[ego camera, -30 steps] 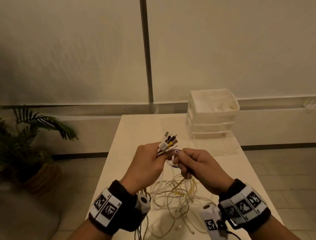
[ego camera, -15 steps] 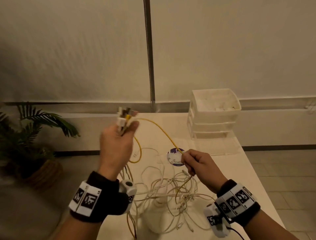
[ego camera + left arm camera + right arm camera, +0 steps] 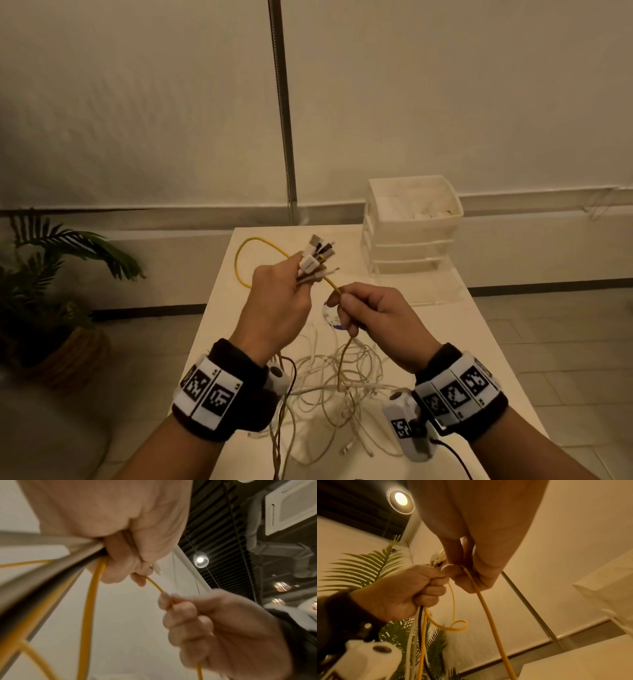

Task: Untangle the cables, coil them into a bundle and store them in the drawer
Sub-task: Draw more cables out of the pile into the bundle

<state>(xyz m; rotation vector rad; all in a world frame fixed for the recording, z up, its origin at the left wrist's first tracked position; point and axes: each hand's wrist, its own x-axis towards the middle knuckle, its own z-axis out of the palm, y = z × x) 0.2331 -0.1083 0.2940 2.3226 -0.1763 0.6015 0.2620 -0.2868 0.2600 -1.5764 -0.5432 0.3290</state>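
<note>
My left hand [image 3: 303,279] is raised over the table and grips a bundle of cable ends, their plugs [image 3: 317,257] sticking up out of the fist. A yellow cable [image 3: 239,263] loops out to the left of that fist and runs back to my right hand [image 3: 337,296], which pinches it just beside the left hand. Below both hands a tangle of white cables [image 3: 329,380] lies on the white table [image 3: 236,308]. The right wrist view shows the yellow cable [image 3: 488,615] hanging down from the pinch, and white, black and yellow strands hang under the left hand [image 3: 412,588].
A white drawer unit [image 3: 407,240] stands at the table's far right, with a clear drawer [image 3: 435,284] pulled out at its base. A small round disc [image 3: 330,317] lies under my hands. A potted palm [image 3: 51,274] stands on the floor to the left.
Half a second ago my left hand was swung up and out to the left, stretching the yellow cable. It has come back next to the right hand, and the yellow cable now forms a loop.
</note>
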